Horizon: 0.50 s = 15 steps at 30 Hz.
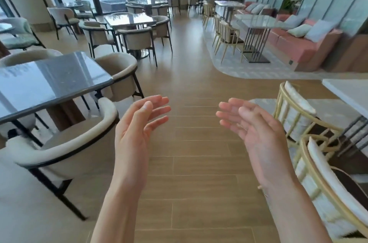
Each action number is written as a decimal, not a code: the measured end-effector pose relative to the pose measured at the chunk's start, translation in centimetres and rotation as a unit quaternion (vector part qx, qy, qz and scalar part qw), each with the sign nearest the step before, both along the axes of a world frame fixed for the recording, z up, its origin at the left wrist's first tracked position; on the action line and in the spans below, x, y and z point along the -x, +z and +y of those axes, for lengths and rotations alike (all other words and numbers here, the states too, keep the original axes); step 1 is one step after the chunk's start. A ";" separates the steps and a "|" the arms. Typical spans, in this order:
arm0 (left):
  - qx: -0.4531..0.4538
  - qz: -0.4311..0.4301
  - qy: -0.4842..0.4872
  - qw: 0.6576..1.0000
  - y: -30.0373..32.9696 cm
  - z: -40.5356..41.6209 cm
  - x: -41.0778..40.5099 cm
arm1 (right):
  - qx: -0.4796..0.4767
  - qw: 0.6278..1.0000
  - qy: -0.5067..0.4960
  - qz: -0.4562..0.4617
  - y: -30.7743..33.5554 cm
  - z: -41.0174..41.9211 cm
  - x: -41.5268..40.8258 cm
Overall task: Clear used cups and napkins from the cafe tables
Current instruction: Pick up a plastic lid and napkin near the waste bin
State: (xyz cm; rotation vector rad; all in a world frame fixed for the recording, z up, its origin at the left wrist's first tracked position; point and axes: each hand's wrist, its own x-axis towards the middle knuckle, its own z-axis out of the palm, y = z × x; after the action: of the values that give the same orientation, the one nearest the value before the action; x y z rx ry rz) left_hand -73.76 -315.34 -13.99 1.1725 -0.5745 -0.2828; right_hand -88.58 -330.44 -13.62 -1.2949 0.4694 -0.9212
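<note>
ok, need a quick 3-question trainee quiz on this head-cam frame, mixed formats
1. True or false: the left hand grips a cup.
2. Which lies nearest the left hand? A) pink cushioned bench B) glossy dark grey square table C) pale rounded floor platform
3. Fill in: both hands hover above the ____ plank floor.

Key
1. False: the left hand and the right hand are open and hold nothing.
2. B
3. wooden
</note>
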 end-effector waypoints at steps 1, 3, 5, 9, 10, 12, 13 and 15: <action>0.002 0.001 -0.007 1.000 0.5 -2.4 -2.2 | 0.003 1.000 -0.010 0.008 0.4 -2.1 -1.9; 0.016 -0.006 -0.026 1.000 2.0 -7.0 -6.4 | 0.013 1.000 -0.024 0.007 1.9 -6.2 -5.6; 0.028 -0.029 -0.054 0.998 4.3 -11.5 -10.0 | 0.029 0.999 -0.035 -0.015 3.9 -10.0 -8.9; 0.034 -0.063 -0.088 0.994 7.7 -19.3 -15.6 | 0.039 0.997 -0.043 -0.041 6.1 -16.9 -14.2; 0.042 -0.068 -0.092 0.993 8.1 -21.3 -17.0 | 0.042 0.997 -0.045 -0.050 6.4 -18.8 -15.5; 0.053 -0.067 -0.100 0.991 8.9 -25.5 -19.6 | 0.047 0.995 -0.056 -0.069 7.1 -22.8 -18.1; 0.054 -0.062 -0.106 0.991 9.4 -27.8 -20.9 | 0.050 0.994 -0.060 -0.079 7.5 -25.1 -19.5; 0.060 -0.037 -0.126 0.990 10.4 -33.0 -23.4 | 0.053 0.992 -0.061 -0.095 8.6 -29.9 -22.5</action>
State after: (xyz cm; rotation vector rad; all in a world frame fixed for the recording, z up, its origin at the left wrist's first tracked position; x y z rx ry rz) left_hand -50.34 -348.38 -3.56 0.9971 -0.7956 -0.4152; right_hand -66.07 -360.31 -5.03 -1.2703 0.3567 -1.1736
